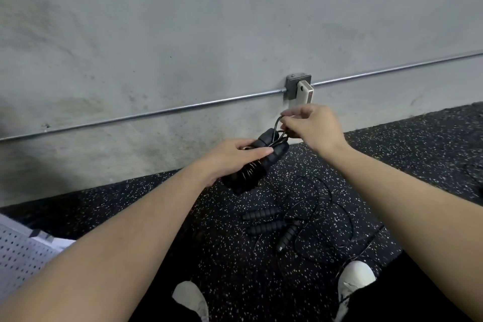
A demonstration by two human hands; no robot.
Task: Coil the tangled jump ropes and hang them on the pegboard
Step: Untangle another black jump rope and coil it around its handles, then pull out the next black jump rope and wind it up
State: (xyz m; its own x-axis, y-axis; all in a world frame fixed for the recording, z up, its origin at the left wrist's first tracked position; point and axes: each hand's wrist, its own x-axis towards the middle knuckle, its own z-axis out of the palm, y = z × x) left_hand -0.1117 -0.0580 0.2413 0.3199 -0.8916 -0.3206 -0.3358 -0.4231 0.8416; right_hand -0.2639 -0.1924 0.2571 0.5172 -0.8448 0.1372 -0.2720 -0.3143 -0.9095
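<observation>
My left hand (232, 158) grips a bundled black jump rope (257, 162) by its two foam handles, with cord wound round them. My right hand (311, 127) pinches the thin black cord loop (278, 125) at the top end of that bundle. On the speckled floor below lie more jump ropes (271, 225): three black ribbed handles side by side, with thin black cord (326, 206) looping loosely to their right. A white pegboard (18, 256) shows at the lower left edge, partly cut off.
A grey concrete wall (183, 34) stands close ahead with a metal conduit (156, 112) across it and a junction box holding a white plug-in device (304, 91). My two white shoes (355, 278) stand on the black rubber floor near the loose cord.
</observation>
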